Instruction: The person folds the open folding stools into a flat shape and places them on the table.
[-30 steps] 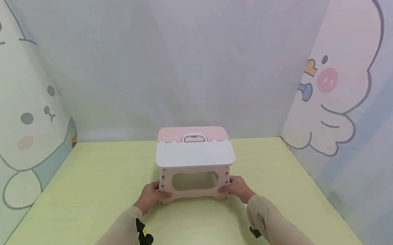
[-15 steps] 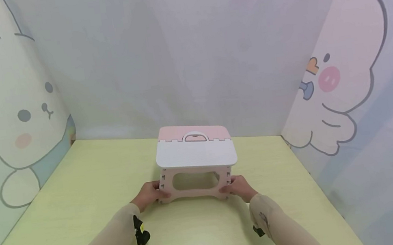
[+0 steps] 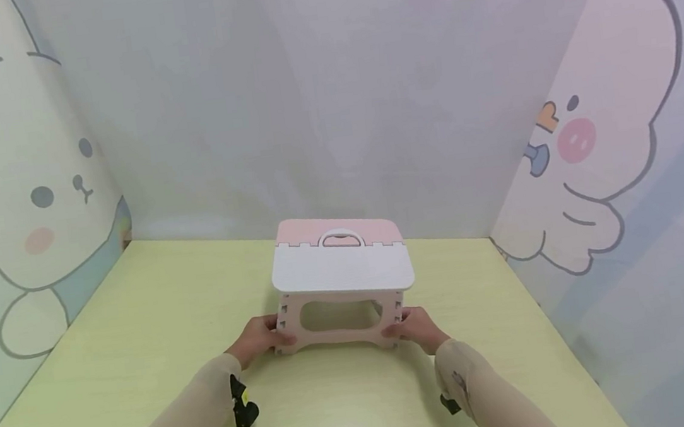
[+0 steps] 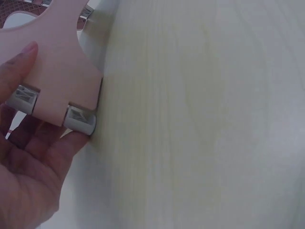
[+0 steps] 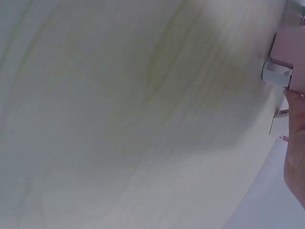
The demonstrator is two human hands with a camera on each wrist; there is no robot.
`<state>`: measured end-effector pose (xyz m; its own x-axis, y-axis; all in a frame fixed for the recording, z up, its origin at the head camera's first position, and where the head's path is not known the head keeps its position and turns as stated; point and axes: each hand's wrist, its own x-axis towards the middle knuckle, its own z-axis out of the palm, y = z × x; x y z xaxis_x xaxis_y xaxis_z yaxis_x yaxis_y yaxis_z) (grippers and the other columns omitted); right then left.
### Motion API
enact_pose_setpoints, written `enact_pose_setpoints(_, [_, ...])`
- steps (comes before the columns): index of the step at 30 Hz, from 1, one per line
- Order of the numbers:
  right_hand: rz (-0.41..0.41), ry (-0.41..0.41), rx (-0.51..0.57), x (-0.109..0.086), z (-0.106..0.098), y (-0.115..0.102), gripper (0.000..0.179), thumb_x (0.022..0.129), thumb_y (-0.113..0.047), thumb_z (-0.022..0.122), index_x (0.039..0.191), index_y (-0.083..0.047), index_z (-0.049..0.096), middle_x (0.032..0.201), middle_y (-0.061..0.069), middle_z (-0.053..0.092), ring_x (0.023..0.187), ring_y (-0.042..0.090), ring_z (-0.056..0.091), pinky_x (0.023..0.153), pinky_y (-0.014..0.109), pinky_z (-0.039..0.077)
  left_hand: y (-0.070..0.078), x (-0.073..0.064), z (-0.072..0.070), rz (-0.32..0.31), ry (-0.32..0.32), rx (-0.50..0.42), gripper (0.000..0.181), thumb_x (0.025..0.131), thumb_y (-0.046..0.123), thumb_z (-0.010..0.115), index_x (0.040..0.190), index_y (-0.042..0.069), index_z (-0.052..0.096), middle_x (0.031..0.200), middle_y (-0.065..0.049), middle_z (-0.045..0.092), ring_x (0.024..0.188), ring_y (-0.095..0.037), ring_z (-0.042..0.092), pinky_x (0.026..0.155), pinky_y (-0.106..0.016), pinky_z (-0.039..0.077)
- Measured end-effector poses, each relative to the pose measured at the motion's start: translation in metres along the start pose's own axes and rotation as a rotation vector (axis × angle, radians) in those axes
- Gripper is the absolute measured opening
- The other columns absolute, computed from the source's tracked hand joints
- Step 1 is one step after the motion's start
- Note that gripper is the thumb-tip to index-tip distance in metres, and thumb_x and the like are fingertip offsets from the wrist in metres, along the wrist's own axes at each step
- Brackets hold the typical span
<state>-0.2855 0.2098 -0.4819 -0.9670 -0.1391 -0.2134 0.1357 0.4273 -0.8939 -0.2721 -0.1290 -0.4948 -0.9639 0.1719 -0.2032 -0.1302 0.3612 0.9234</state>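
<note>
One stool (image 3: 341, 270), pink & wht, is standing upright on table (image 3: 156, 315), legs unfolded. Wht half of top is facing person; pink half is lying on far side, handle (image 3: 340, 233) arching at mid-seam. Front panel (image 3: 338, 336) is showing oval opening.

L hand (image 3: 258, 339): is gripping stool's L leg edge, low; thumb is pressing front panel, other fingers are wrapping round side. R hand (image 3: 419, 328): is gripping R leg edge, low, thumb likewise on front; other fingers partly hidden.

Sleeves (image 3: 178, 424), 2, beige: are reaching twd stool from near side. Curtain (image 3: 303, 104): is hanging beyond stool, rabbit (image 3: 2, 162) showing to its L, chick (image 3: 621, 86) to its R.
</note>
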Motion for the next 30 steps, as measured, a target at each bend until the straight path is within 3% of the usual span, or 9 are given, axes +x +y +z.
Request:
enact_pose_setpoints(20, [-0.026,-0.020,0.015,0.0030,-0.0014,0.0014,0.041,0.071,-0.006,0.080,0.109,0.003,0.069,0.115,0.016,0.066,0.098,0.025,0.064,0.085,0.044,0.051,0.0017,0.0008,-0.0030,0.039,-0.050,0.000,0.060,0.080,0.015,0.078,0.129,-0.009,0.053,0.123,-0.023,0.059,0.101,-0.027,0.061,0.084,-0.041,0.051])
enact_pose_setpoints(30, [-0.014,-0.032,-0.015,0.0041,-0.0015,0.0026,0.037,0.070,-0.007,0.079,0.104,0.003,0.070,0.113,0.015,0.067,0.097,0.024,0.064,0.085,0.045,0.051,-0.0016,0.0004,-0.0014,0.026,-0.054,-0.004,0.060,0.080,0.014,0.078,0.129,-0.009,0.053,0.123,-0.023,0.059,0.101,-0.027,0.061,0.084,-0.042,0.051])
